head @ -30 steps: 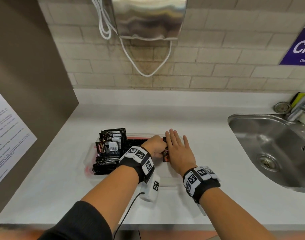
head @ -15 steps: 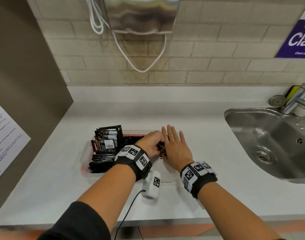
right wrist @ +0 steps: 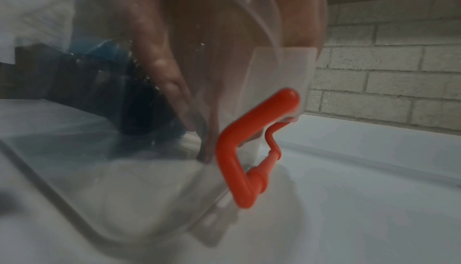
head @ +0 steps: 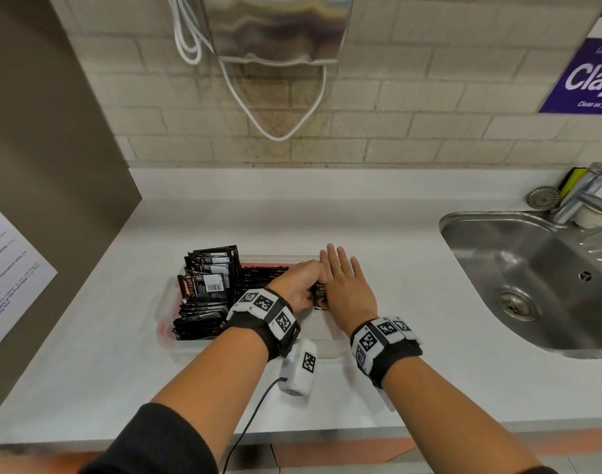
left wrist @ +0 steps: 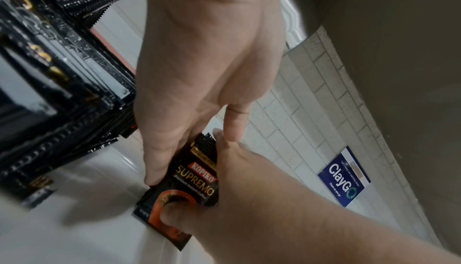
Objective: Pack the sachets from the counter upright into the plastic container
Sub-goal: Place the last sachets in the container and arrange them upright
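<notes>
Down on the smooth white counter (head: 412, 289), your left hand (head: 301, 285) was curled around a small bundle of glossy black sachets (left wrist: 192, 177), thumb pressed on the printed orange cup on the front one. That bundle stood on edge inside the clear plastic container (head: 322, 340), toward its right end. Your right hand (head: 349, 292) lay flat against the bundle's right face, fingers (head: 340, 260) straight and together, gripping nothing, only bracing the packets.

To the left, the container already held many more sachets (head: 207, 292): thin, crinkly foil rectangles with serrated edges, some upright with barcode labels showing, others leaning or lying in a fanned heap at the near left corner. The right wrist view showed the container's transparent, rounded wall (right wrist: 149, 169) and its red bent-rod latch handle (right wrist: 239, 150).

A stainless steel sink (head: 532, 285) sat well apart on your right. Pale brick tiles (head: 429, 138) backed the counter, with a shiny metal dispenser (head: 275, 25) and a looped white cord (head: 279, 131) above.
</notes>
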Tool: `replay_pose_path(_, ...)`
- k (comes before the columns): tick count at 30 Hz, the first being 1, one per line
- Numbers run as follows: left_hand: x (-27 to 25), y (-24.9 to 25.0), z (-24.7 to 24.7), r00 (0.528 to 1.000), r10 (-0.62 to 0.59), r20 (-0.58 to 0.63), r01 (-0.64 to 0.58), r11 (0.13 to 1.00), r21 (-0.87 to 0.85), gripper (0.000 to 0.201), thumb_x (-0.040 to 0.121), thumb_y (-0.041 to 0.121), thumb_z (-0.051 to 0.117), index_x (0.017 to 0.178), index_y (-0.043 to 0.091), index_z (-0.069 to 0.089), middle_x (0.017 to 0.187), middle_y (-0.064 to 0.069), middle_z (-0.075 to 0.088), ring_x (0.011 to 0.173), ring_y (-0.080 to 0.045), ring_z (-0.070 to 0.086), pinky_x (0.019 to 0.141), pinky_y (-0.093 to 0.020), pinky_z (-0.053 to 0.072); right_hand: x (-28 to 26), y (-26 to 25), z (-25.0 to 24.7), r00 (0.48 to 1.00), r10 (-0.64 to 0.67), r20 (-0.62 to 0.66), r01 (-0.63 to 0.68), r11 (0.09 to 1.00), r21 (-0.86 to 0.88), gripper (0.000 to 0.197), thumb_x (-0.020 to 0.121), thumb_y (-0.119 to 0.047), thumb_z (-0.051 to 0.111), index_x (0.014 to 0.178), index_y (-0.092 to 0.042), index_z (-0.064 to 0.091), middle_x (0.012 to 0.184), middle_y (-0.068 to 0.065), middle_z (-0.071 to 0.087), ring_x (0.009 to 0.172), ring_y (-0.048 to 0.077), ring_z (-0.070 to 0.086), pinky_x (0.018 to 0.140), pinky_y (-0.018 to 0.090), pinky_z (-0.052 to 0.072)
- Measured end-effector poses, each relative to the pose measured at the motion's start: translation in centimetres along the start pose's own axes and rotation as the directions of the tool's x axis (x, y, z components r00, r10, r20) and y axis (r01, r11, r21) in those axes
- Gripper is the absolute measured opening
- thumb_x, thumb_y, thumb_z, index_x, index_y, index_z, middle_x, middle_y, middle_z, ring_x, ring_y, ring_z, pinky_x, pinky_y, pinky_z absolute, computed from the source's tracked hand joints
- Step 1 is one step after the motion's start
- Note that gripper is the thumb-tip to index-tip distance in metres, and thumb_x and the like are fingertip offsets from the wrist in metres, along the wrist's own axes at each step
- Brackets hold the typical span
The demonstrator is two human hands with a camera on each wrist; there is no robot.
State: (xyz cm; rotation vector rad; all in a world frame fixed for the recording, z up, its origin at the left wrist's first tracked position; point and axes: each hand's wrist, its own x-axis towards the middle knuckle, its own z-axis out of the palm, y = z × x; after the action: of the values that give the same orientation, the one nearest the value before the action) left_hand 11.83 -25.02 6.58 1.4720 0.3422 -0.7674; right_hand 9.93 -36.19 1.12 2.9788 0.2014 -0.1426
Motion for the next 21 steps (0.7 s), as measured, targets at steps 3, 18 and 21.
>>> replay_pose_path(3, 0.03, -0.28, -0.11, 1.0, -0.006, -0.011, 0.006, 1.0, 0.009, 0.023, 0.083, -0.005, 0.04, 0.089, 0.009, 0.057, 0.083, -0.008, 0.057, 0.073, -0.022, 0.055, 0.058, -0.029, 0.047, -0.23, 0.01, -0.12, 1.0, -0.01, 0.007, 0.01, 1.0, 0.023, 0.087, 0.104, -0.034, 0.043, 0.155, -0.006, -0.021, 0.165, 0.013, -0.022, 0.153, 0.029, -0.017, 0.126, 0.044, -0.004)
replay_pose_path(18, -0.47, -0.91, 0.58, 0.999, -0.01, -0.036, 0.011, 0.999, 0.043, 0.029, 0.074, -0.014, 0.03, 0.063, 0.009, 0.044, 0.074, -0.008, 0.044, 0.073, -0.023, 0.047, 0.058, -0.027, 0.042, -0.45, 0.12, -0.48, 0.999, -0.039, -0.005, 0.04, 0.994, 0.099, 0.094, 0.099, -0.042, 0.047, 0.156, -0.006, -0.018, 0.166, 0.011, -0.018, 0.154, 0.024, -0.015, 0.126, 0.045, -0.001)
replay_pose_path(21, -0.49, -0.82, 0.47, 0.999, -0.013, -0.04, 0.016, 0.997, 0.076, 0.026, 0.073, -0.013, 0.033, 0.066, 0.008, 0.045, 0.077, -0.009, 0.046, 0.08, -0.026, 0.048, 0.062, -0.028, 0.046, -0.4, 0.11, -0.43, 0.999, -0.033, -0.02, 0.034, 0.995, 0.096, 0.085, 0.103, -0.04, 0.04, 0.156, -0.005, -0.017, 0.167, 0.012, -0.017, 0.154, 0.024, -0.014, 0.126, 0.044, -0.001)
